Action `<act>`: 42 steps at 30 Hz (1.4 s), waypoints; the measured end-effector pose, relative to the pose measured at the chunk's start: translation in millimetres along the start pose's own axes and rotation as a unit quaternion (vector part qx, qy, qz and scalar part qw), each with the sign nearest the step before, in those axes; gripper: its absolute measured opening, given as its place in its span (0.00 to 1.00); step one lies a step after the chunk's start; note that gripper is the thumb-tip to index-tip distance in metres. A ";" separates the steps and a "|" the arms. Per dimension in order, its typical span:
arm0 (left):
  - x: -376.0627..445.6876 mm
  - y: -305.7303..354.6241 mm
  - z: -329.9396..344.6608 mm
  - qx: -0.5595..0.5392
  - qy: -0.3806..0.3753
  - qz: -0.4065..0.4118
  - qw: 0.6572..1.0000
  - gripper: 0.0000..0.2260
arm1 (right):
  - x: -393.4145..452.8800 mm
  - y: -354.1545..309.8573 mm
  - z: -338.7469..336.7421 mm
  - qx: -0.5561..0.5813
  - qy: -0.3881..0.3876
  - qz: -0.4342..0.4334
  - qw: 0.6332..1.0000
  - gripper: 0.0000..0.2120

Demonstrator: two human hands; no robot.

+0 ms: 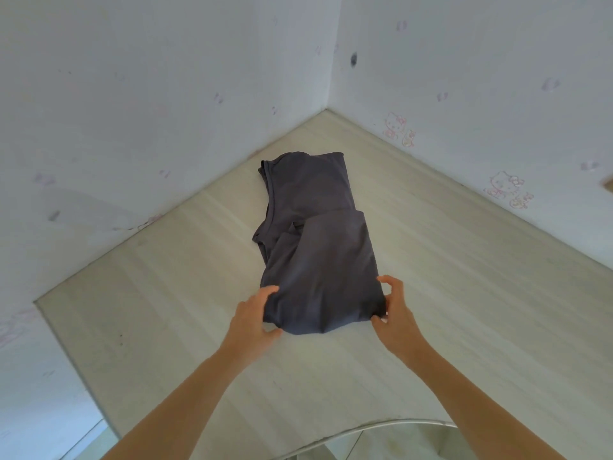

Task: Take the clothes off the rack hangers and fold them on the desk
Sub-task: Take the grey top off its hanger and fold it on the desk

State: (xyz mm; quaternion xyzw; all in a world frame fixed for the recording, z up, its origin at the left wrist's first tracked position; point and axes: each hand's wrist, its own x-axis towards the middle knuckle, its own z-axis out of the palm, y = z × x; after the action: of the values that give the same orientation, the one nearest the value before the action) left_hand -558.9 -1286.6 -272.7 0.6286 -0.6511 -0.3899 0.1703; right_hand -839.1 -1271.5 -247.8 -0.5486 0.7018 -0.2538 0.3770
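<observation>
**Dark garment gripped at its near edge on a pale desk**

Two bare forearms are seen reaching forward from the bottom of the view. The left hand is clamped on the near left corner of a dark grey garment, with the thumb under the cloth and the fingers curled over the top. The right hand is pinched on the near right corner, the cloth being caught low between thumb and fingers while the upper fingers are spread above it. The near edge of the garment is lifted slightly between the two hands.

The garment is laid partly folded on a light wood-grain desk, its length running away toward the corner where two walls meet. A neckline seam is shown along its far left side. The white walls are dotted with faint pink cartoon cat stickers.
</observation>
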 end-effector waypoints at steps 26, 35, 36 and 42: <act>-40.0 64.3 -117.5 -0.278 0.171 0.077 0.942 0.08 | -36.6 -107.0 -56.7 0.134 0.196 -0.097 0.966 0.11; 4.1 57.4 -95.4 -0.315 0.166 -0.055 0.933 0.10 | 11.9 -91.6 -31.4 0.066 0.176 -0.041 0.981 0.14; 16.7 57.7 -95.8 -0.314 0.167 -0.063 0.933 0.11 | 23.2 -92.6 -31.0 0.061 0.180 -0.040 0.981 0.13; 95.0 52.5 -91.9 -0.326 0.168 -0.149 0.918 0.15 | 98.4 -94.7 -22.6 0.033 0.181 -0.020 0.983 0.12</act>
State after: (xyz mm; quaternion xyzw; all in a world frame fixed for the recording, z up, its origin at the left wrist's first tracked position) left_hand -543.9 -1408.9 -201.7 0.6842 -0.3487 -0.4897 0.4130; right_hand -813.8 -1392.9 -186.3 -0.4947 0.7384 -0.3796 0.2567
